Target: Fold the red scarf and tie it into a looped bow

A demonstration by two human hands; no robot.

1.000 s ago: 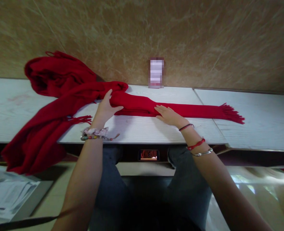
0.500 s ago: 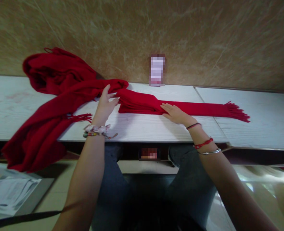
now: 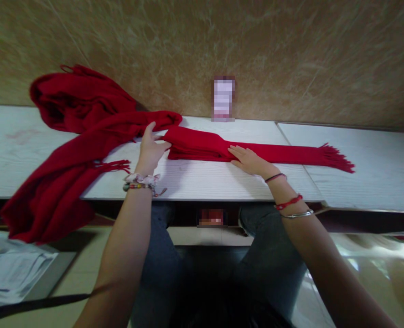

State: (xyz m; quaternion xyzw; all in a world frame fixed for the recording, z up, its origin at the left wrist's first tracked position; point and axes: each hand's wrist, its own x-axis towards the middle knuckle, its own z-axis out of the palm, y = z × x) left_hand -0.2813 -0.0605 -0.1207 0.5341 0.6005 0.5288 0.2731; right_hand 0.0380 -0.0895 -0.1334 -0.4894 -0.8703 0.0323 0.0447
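A long red fringed scarf (image 3: 202, 145) lies along a white table (image 3: 202, 182), its fringe end at the right. My left hand (image 3: 151, 150) pinches the scarf where it bunches near the middle, fingers closed on the cloth. My right hand (image 3: 248, 160) lies flat on the scarf's folded strip, fingers stretched out and pressing down. More red scarves (image 3: 75, 109) are heaped at the back left, and one hangs over the table's front edge (image 3: 41, 205).
A brown marbled wall rises behind the table. A small blurred card (image 3: 223, 98) stands against it. A second white table top (image 3: 359, 159) adjoins at the right. Papers on a grey surface (image 3: 13, 273) lie at the lower left. My knees are under the table edge.
My left hand has shifted from resting over the scarf's fold to pinching the cloth. The right hand stays pressed on the strip. The view has moved a little.
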